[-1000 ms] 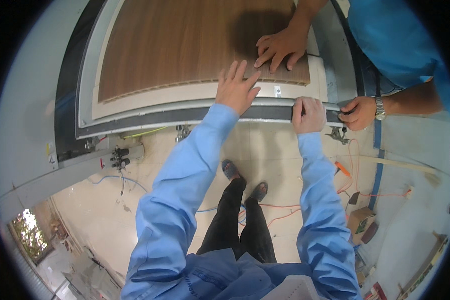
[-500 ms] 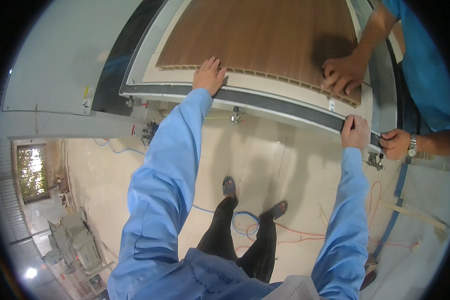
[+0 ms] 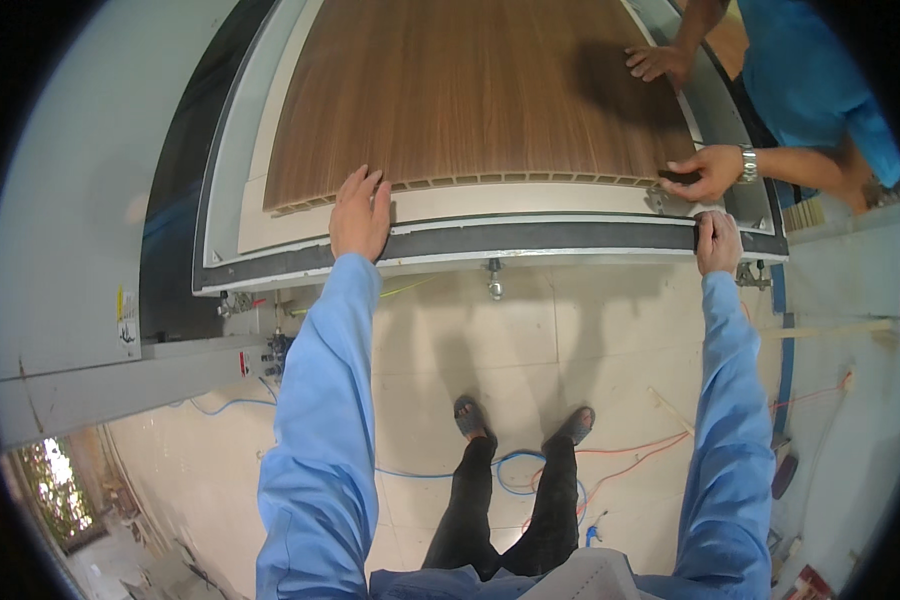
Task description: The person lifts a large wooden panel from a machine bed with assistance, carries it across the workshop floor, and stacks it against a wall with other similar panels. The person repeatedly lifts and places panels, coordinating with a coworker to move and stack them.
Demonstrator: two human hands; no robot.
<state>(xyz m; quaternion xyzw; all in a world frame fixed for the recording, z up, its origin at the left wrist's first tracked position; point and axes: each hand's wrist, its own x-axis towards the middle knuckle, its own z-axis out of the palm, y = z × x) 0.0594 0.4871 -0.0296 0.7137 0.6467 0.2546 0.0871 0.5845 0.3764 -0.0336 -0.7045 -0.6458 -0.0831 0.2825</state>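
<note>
Panel (image 3: 470, 100): smooth wood-grain face
Frame strip (image 3: 545, 235): matt
Sleeve (image 3: 320, 430): creased cloth
Watchband (image 3: 749, 163): shiny metal
Floor (image 3: 440, 340): smooth, faint sheen

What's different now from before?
The person's left hand moved left along the brown panel. The co-worker's watch-wearing hand let go of the frame and moved near the panel's corner; their other hand moved farther back. The person's right hand still holds the frame.

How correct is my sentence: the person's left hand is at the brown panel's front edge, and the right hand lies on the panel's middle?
One part is wrong: the head view shows the right hand curled over the frame's front rim, not on the brown panel. The left hand is at the panel's front edge, as you wrote.
</note>
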